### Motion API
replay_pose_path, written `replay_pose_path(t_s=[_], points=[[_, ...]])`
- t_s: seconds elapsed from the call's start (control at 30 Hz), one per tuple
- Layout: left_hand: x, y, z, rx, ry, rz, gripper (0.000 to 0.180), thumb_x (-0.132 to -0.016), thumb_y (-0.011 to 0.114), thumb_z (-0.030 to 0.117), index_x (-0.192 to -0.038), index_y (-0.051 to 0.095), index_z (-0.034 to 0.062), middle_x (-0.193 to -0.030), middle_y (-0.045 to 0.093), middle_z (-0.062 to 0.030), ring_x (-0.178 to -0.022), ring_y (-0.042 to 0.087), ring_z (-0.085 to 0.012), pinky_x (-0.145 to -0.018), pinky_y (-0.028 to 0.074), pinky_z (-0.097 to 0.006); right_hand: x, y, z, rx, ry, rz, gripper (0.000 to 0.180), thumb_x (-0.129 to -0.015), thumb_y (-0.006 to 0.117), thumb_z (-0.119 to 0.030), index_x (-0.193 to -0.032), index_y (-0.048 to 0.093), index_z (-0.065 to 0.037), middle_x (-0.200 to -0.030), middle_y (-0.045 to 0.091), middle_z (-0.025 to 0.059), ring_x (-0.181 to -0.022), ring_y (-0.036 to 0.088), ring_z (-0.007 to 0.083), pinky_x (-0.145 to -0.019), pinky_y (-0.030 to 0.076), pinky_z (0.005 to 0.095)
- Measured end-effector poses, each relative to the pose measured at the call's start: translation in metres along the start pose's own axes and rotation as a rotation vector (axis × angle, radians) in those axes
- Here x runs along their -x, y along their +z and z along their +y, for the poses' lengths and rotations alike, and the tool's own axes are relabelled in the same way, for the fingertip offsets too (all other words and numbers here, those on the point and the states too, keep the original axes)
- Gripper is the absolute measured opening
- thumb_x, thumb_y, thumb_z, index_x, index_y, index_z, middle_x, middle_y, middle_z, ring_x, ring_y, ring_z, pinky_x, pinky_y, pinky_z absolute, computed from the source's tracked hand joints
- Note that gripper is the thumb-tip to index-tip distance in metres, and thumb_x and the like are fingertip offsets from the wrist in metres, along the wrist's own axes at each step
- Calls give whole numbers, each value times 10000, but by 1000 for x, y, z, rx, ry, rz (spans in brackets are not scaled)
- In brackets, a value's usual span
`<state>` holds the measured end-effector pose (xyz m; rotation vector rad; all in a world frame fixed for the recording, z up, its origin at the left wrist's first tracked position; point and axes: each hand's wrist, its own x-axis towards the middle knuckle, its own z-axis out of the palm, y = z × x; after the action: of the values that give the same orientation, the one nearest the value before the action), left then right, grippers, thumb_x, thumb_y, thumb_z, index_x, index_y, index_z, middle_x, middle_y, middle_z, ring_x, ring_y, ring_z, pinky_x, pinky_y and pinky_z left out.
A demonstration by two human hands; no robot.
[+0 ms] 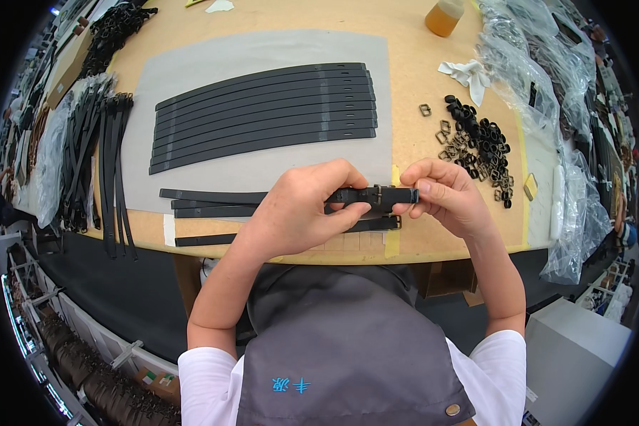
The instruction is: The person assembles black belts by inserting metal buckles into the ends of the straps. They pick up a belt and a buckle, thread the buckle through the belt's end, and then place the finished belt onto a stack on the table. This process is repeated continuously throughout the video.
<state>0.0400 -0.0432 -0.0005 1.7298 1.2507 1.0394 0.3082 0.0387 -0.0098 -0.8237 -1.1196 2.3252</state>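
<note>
Both hands are closed on a black belt strap [397, 195] with a dark metal buckle [377, 193]. My left hand [302, 206] pinches it left of the buckle, thumb below and fingers above. The fingertips of my right hand [440, 195] grip the strap's short end, to the right of the buckle. Under and beside my left hand, more black straps [213, 206] lie along the near edge of the table. The lowest strap [206, 241] has a buckle at its right end [393, 222].
A row of flat black straps [263, 113] lies on a grey sheet [156, 71]. Loose buckles and black loops [484, 142] are heaped at right, near plastic wrapping [547, 78] and a cup of amber liquid [444, 18]. More straps [113, 170] hang over the table's left edge.
</note>
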Motion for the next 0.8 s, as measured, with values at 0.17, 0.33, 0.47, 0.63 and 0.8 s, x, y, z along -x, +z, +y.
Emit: replay_pose_path(t_s=[0.17, 0.33, 0.47, 0.63, 0.8], points=[[-2, -1, 11, -29, 7, -23, 187, -843, 827, 13, -977, 699, -10, -822, 709, -56, -668, 645, -102, -572, 504, -248, 0, 9, 6, 19, -81, -61, 261, -996, 735, -115, -1212, 686, 22, -1071, 747, 100, -949, 758, 189, -768, 614, 267], [3, 9, 9, -68, 122, -25, 207, -819, 823, 3, -985, 699, 0, -824, 710, -77, -665, 687, -165, -568, 532, -301, -6, 36, 5, 177, -83, 3, 309, -953, 809, -184, -1168, 705, 12, -989, 722, 48, -866, 676, 84, -739, 557, 245], [2, 8, 13, -92, 137, -111, 248, -782, 828, -6, -991, 696, 12, -808, 696, -93, -656, 688, -206, -573, 538, -318, -6, 50, -13, 332, 155, -27, 275, -946, 819, -220, -1088, 716, -8, -887, 705, 11, -761, 635, 48, -661, 517, 216], [2, 11, 10, -99, 164, -101, 263, -777, 829, 3, -997, 687, 17, -812, 700, -104, -677, 700, -233, -583, 546, -324, -8, 52, -10, 389, 189, -23, 241, -958, 802, -237, -1014, 711, -22, -785, 677, -20, -644, 582, 22, -578, 476, 203], [5, 9, 9, -94, 72, -64, 238, -790, 818, 6, -975, 669, 15, -832, 717, -110, -727, 730, -238, -629, 579, -321, -7, 51, -7, 372, 179, 30, 185, -962, 777, -199, -991, 699, -34, -797, 660, -32, -612, 563, 10, -544, 453, 186]])
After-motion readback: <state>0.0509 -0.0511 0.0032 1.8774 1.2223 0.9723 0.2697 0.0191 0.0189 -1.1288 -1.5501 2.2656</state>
